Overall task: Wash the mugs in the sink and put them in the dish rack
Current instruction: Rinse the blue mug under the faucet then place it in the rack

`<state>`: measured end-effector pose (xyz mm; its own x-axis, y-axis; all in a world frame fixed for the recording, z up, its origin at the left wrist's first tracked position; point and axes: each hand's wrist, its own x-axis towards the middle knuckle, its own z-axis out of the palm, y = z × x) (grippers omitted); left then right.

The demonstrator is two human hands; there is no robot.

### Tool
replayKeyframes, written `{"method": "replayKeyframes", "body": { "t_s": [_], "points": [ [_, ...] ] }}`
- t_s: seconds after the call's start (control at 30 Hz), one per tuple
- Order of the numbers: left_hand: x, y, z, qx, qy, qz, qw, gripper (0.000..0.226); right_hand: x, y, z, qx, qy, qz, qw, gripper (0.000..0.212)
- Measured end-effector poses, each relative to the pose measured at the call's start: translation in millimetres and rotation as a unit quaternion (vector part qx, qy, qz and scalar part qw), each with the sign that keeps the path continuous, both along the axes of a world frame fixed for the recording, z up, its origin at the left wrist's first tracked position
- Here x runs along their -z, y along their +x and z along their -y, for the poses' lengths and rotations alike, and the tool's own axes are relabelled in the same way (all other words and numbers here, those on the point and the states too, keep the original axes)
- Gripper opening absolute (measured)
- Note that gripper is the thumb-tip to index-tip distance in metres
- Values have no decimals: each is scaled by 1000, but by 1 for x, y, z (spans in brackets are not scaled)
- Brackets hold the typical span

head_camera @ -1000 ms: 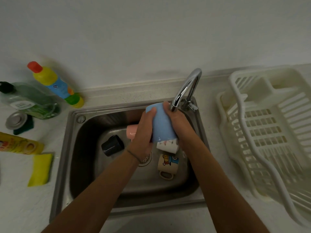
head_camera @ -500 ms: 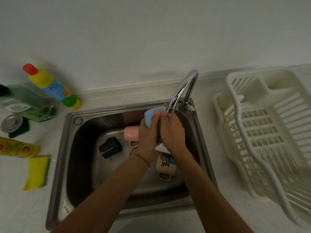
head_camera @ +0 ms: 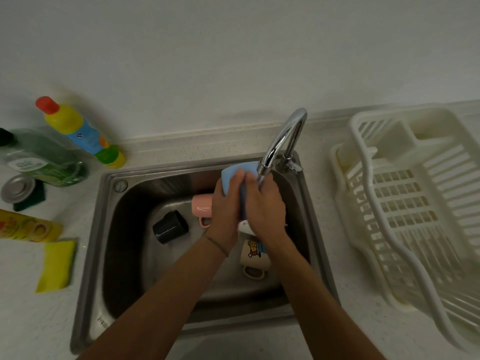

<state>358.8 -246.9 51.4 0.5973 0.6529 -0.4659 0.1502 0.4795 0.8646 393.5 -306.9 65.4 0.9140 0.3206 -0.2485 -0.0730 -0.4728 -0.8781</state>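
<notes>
Blue mug (head_camera: 235, 175), center frame under the faucet (head_camera: 281, 141) over the sink (head_camera: 109, 229), held w/ fingers of both left hand (head_camera: 225, 206) & right hand (head_camera: 265, 203) wrapped round it; best rotate slowly, keep firm grip, rinse all sides.

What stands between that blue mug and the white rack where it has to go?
Nothing solid that I can see. The blue mug, held in both hands, sits beside the faucet; past the sink rim, bare counter leads to the dish rack.
</notes>
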Motion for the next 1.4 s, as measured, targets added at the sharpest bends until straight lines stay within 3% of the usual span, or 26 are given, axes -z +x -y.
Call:
{"method": "replayKeyframes", "body": {
  "t_s": [0.07, 0.13, 0.33, 0.5, 0.63, 0.73, 0.9, 0.97, 1.03, 1.13, 1.27, 1.4],
  "points": [
    [1, 0, 5, 6, 1, -35, 999, 76, -3, 23, 4, -28, 6, -70, 997, 38],
    [-2, 1, 10, 8, 3, -63, 998, 73, -5, 38, 5, -42, 37, -125, 991, 38],
    [-3, -4, -4, -31, -5, -22, 999, 40, 1, -12, -2, 7, 27, -10, 1000, 37],
    [-8, -4, 0, -9, -93, -40, 995, 51, -9, 26, 3, 0, 113, -189, 976, 20],
    [-7, -2, -3, 58, 1, -78, 995, 53, -3, 33, 6, -27, 85, -155, 984, 22],
    [-7, -5, 7, 41, 53, -109, 992, 56, -1, 32, 6, -43, 68, -137, 987, 27],
    [-10, -8, 18, -23, 62, -135, 989, 92, 4, 17, 1, -28, 11, -92, 995, 33],
    [-10, -9, 17, -52, 22, -111, 992, 72, 2, 7, 1, -26, 7, -67, 997, 29],
    [-7, -9, 11, -78, -28, -59, 995, 50, 2, -9, 3, -50, -9, -23, 998, 38],
    [-1, -11, 1, -68, -21, -20, 997, 59, 0, -28, 7, -78, -6, 18, 997, 53],
    [1, -11, 13, -45, 10, -66, 997, 81, 3, 8, 2, -40, -16, -121, 992, 32],
    [7, -10, 8, -80, -35, -42, 995, 43, -2, -10, 2, -54, 17, -69, 996, 45]
  ]
}}
